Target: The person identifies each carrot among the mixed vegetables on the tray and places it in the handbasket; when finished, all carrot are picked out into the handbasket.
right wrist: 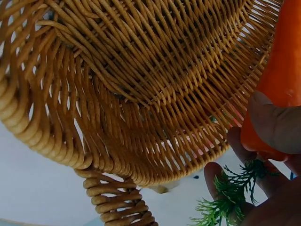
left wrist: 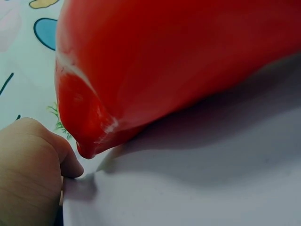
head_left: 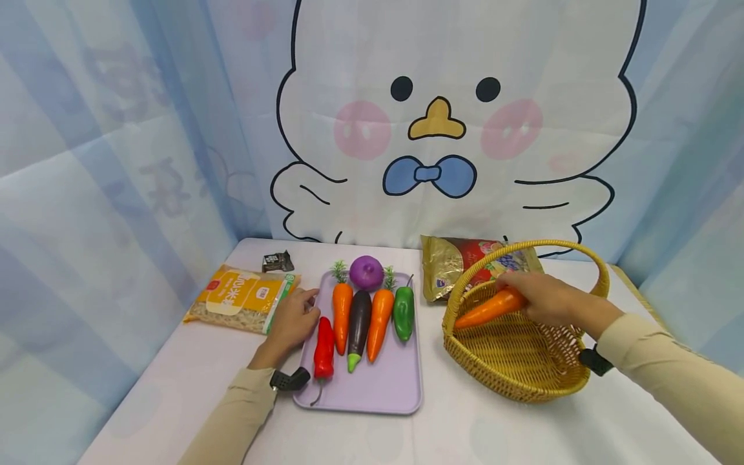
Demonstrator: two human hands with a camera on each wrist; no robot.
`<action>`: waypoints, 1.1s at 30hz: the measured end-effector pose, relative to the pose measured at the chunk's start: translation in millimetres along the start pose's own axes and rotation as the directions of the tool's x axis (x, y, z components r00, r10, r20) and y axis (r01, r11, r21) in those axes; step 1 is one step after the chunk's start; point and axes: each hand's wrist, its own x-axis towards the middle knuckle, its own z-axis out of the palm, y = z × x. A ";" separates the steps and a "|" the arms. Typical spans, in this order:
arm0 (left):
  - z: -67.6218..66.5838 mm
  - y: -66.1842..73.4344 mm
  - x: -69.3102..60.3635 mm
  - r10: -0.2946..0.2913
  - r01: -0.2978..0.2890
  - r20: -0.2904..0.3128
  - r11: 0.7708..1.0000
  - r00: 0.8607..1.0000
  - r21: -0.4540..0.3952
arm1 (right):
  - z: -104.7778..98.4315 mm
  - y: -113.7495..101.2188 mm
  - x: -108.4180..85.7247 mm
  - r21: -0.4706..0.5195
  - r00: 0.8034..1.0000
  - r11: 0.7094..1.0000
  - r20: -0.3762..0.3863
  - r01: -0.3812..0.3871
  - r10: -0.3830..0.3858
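A pale table (head_left: 447, 436) bears everything. The largest thing on it is the wicker basket (head_left: 506, 389) at the right; the lilac tray (head_left: 383, 391) lies left of it. Behind the basket is a gold-and-red bag (head_left: 444, 258), and a yellow bag (head_left: 241, 303) lies left of the tray.

The right hand (head_left: 543, 297) is clamped on an orange carrot (head_left: 485, 311), thumb and fingers round its leafy end. The carrot slants within the basket's opening, its tip near the left rim. The left hand (head_left: 295, 316) touches the tray's left edge (whether it pinches the rim or merely rests there, one cannot tell).

As for progress, the tray holds an eggplant (head_left: 360, 320), two more carrots (head_left: 341, 313), a red pepper (head_left: 323, 349), a green pepper (head_left: 403, 313) and a purple onion (head_left: 366, 273), so the sorting seems partly through. The gripped carrot looks like the unfinished piece, not yet let go; whether it is going in or coming out, the pictures do not settle. Smallest, a dark wrapped packet (head_left: 278, 261) sits behind the yellow bag, apparently untouched.
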 end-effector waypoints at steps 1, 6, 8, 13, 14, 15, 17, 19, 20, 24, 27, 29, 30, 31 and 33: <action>0.1 -0.1 0.0 -0.003 0.003 0.001 1.000 1.000 0.000 | 0.9 0.1 0.9 -0.001 1.000 1.000 -0.002 0.003 -0.003; 0.6 -1.2 0.3 -0.001 0.001 0.002 1.000 1.000 0.006 | 7.3 2.6 6.8 -0.023 1.000 1.000 0.000 0.003 -0.003; 0.9 -1.2 0.1 -0.004 0.004 0.003 1.000 1.000 0.009 | 9.3 3.4 9.6 -0.028 1.000 1.000 0.009 0.001 -0.001; 0.3 -0.3 -0.8 -0.008 0.008 0.005 1.000 1.000 0.004 | 13.4 4.6 16.6 -0.033 0.999 0.999 0.046 0.014 -0.012; 0.0 0.0 -0.9 -0.008 0.008 0.005 1.000 1.000 0.002 | 14.4 4.7 18.0 -0.036 0.999 0.999 0.048 0.022 -0.020; -0.2 0.3 -1.1 -0.007 0.007 0.006 1.000 1.000 0.000 | 15.5 4.9 19.2 -0.041 0.998 0.999 0.050 0.032 -0.030; -0.4 0.6 -1.5 -0.008 0.008 0.009 1.000 1.000 -0.003 | 17.4 4.4 21.1 -0.051 0.998 0.998 0.046 0.042 -0.040; -0.5 1.0 -1.7 -0.008 0.009 0.010 1.000 1.000 -0.005 | 19.7 4.6 22.8 -0.060 0.998 0.997 0.038 0.042 -0.040; -0.3 1.1 -1.8 -0.007 0.007 0.009 1.000 1.000 -0.004 | 20.7 4.8 23.6 -0.066 0.999 0.997 0.036 0.033 -0.031; -0.2 1.4 -1.7 0.007 -0.007 -0.002 1.000 1.000 -0.001 | 24.5 5.0 26.0 -0.071 0.999 0.997 0.035 -0.022 0.025; -0.2 1.1 -1.2 0.004 -0.004 -0.003 1.000 1.000 -0.001 | 27.6 5.4 27.3 -0.068 0.997 0.996 0.040 -0.066 0.068; 0.1 1.1 -0.6 -0.001 0.001 -0.001 1.000 1.000 -0.002 | 29.5 5.9 27.5 -0.072 0.995 0.993 0.045 -0.090 0.093; 0.2 0.9 -0.3 -0.003 0.003 0.001 1.000 1.000 0.001 | 30.2 6.1 27.4 -0.075 0.993 0.992 0.046 -0.102 0.105; 0.3 0.8 -0.2 -0.005 0.005 0.003 1.000 1.000 0.004 | 30.9 6.1 27.5 -0.078 0.992 0.990 0.048 -0.116 0.120; 0.2 0.8 -0.2 -0.007 0.007 0.001 1.000 1.000 0.006 | 32.0 6.2 28.1 -0.088 0.989 0.987 0.046 -0.138 0.142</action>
